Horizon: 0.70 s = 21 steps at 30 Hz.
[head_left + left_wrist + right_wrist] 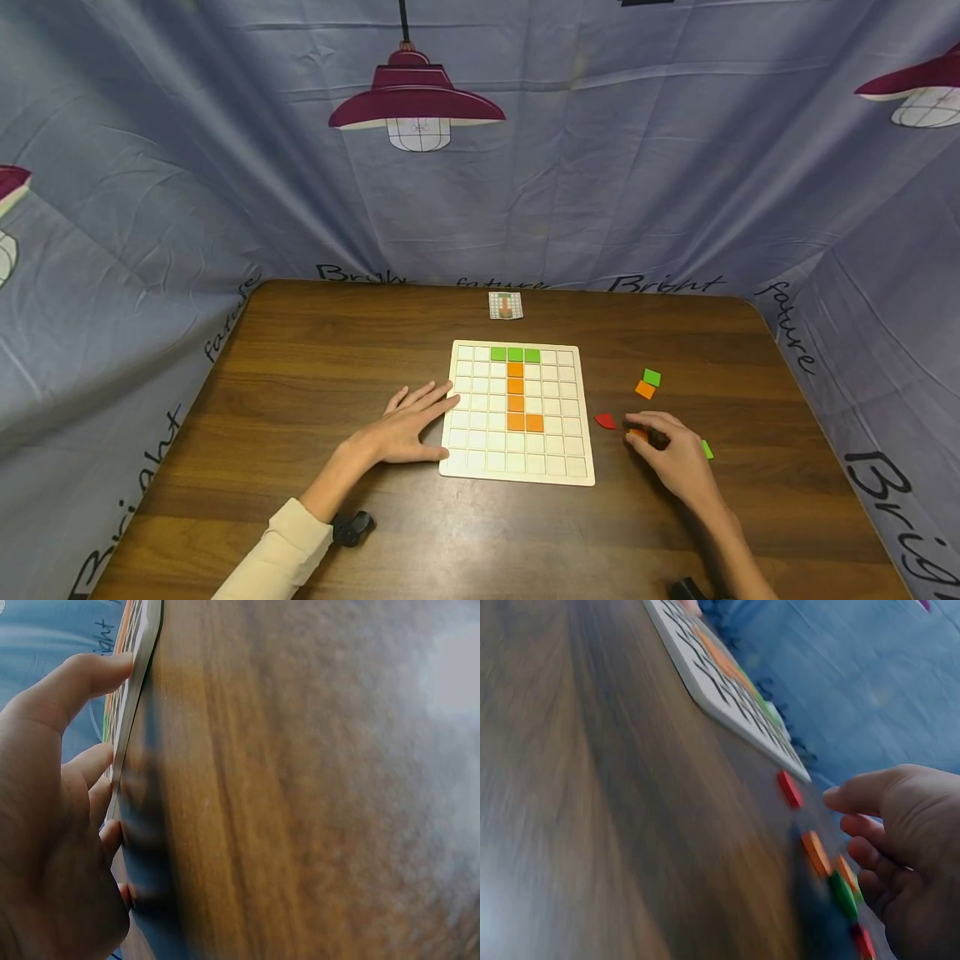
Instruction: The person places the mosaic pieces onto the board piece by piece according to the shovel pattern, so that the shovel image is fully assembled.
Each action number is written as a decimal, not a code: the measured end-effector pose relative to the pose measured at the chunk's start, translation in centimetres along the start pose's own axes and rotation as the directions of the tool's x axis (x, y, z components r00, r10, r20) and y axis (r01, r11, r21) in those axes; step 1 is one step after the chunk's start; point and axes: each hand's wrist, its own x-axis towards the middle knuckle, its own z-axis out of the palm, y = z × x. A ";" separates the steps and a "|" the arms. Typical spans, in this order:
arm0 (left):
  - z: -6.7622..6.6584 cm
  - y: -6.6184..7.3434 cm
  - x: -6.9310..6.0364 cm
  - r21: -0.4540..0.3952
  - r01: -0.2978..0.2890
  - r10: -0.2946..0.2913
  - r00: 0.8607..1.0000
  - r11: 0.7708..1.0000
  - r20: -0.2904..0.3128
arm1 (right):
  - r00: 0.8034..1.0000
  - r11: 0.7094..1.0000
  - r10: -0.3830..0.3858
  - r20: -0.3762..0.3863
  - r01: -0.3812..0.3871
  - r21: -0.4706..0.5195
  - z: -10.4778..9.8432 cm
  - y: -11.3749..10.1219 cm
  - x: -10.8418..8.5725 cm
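In the head view, I saw the left hand spread wide, its fingertips and thumb at the left edge of the white board. It had hold of nothing. I thought a hard push there could slide the board over the brown table and shake the green squares and orange squares out of their boxes. The right hand bent over a loose orange piece, with a round gap between thumb and finger. A red piece lay just beside it, between that hand and the board, so a clumsy finger could knock it away.

In the left wrist view, the thumb was on the board's edge and the other fingers lay along the same side, a little bent and not gripping. I guessed that pressing down on just that edge could make the board tip.

In the right wrist view, the right hand was partly open, fingers softly bent, and I saw no piece in its grip. The loose orange piece lay on the table near a dark green piece and another red piece. They were small and crowded, so fingers could bump the wrong one or slip off. It was blurry, so I couldn't tell whether any finger touched one.
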 end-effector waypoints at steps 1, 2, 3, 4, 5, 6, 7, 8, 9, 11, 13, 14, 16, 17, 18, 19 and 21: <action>0.0 0.0 0.0 0.000 -0.001 0.001 1.000 1.000 0.000 | 1.000 1.000 0.008 -0.002 -0.008 -0.006 -0.3 0.3 -0.3; 0.0 0.0 0.0 0.001 -0.001 0.001 1.000 1.000 0.000 | 1.000 1.000 0.013 -0.001 -0.013 -0.011 -0.5 0.6 -0.6; 0.0 0.0 0.0 0.000 0.000 0.000 1.000 1.000 0.000 | 1.000 1.000 0.019 -0.001 -0.019 -0.014 -0.7 0.8 -0.8; 0.0 0.0 0.0 -0.002 0.000 0.000 1.000 1.000 0.001 | 1.000 1.000 0.026 -0.001 -0.026 -0.016 -0.8 1.0 -1.0; 0.0 0.0 0.0 -0.004 0.001 -0.001 1.000 1.000 0.000 | 1.000 0.999 0.027 -0.001 -0.027 -0.021 -0.9 1.2 -1.1; 0.0 0.0 0.0 -0.003 0.001 -0.001 1.000 1.000 -0.001 | 1.000 0.999 0.024 -0.003 -0.024 -0.028 -0.9 1.3 -1.2; 0.0 0.0 0.0 -0.005 0.001 -0.001 1.000 1.000 -0.001 | 1.000 0.999 0.024 -0.005 -0.024 -0.032 -0.9 1.4 -1.3; 0.0 0.0 0.0 -0.004 0.002 -0.002 1.000 1.000 -0.002 | 1.000 0.999 0.021 -0.010 -0.021 -0.035 -0.9 1.5 -1.3; 0.0 0.0 0.0 -0.004 0.002 -0.002 1.000 1.000 -0.002 | 1.000 0.999 0.017 -0.015 -0.017 -0.037 -0.8 1.6 -1.4; 0.0 0.0 0.0 -0.003 0.003 -0.003 1.000 1.000 -0.002 | 1.000 0.999 0.006 -0.024 -0.007 -0.039 -0.7 1.8 -1.4; 0.1 0.0 0.0 0.000 0.005 -0.005 1.000 1.000 0.001 | 1.000 0.999 -0.002 -0.029 0.000 -0.038 -0.6 1.8 -1.4; 0.1 0.0 0.0 0.002 0.006 -0.006 1.000 1.000 0.003 | 1.000 0.999 -0.005 -0.030 0.004 -0.038 -0.5 1.9 -1.4; 0.1 0.0 0.0 0.002 0.007 -0.007 1.000 1.000 0.005 | 1.000 0.999 -0.011 -0.027 0.010 -0.041 -0.5 1.8 -1.4; 0.1 0.0 0.0 0.000 0.006 -0.006 1.000 1.000 0.005 | 1.000 0.999 -0.013 -0.023 0.013 -0.043 -0.6 1.8 -1.3; 0.1 0.0 0.0 -0.001 0.006 -0.006 1.000 1.000 0.004 | 1.000 0.999 -0.014 -0.017 0.014 -0.045 -0.6 1.8 -1.3; 0.1 0.0 0.0 -0.002 0.004 -0.004 1.000 1.000 0.002 | 1.000 0.999 -0.015 -0.013 0.015 -0.048 -0.6 1.8 -1.3; 0.1 0.0 0.0 -0.004 0.001 -0.001 1.000 1.000 0.000 | 1.000 0.998 -0.018 -0.002 0.017 -0.058 -0.7 1.7 -1.2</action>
